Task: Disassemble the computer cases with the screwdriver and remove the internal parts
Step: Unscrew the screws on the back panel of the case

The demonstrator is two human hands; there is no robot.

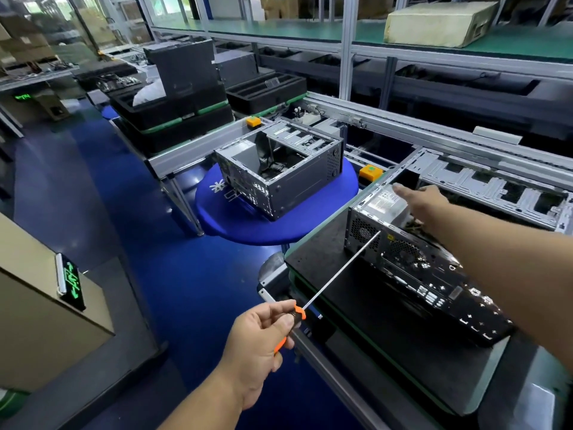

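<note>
No text can be read. A white label point(386, 200) on the power supply in the near computer case point(412, 262) is too blurred; the green lit signs point(70, 279) show unreadable marks.

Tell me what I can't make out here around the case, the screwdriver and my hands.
Head view only:
- Screwdriver tip: too small against the case grille to tell if it sits on a screw.
- Case interior: hidden by the right hand and forearm.
- Power supply label: too small to read.
- Screwdriver handle: mostly covered by the left hand.
</note>
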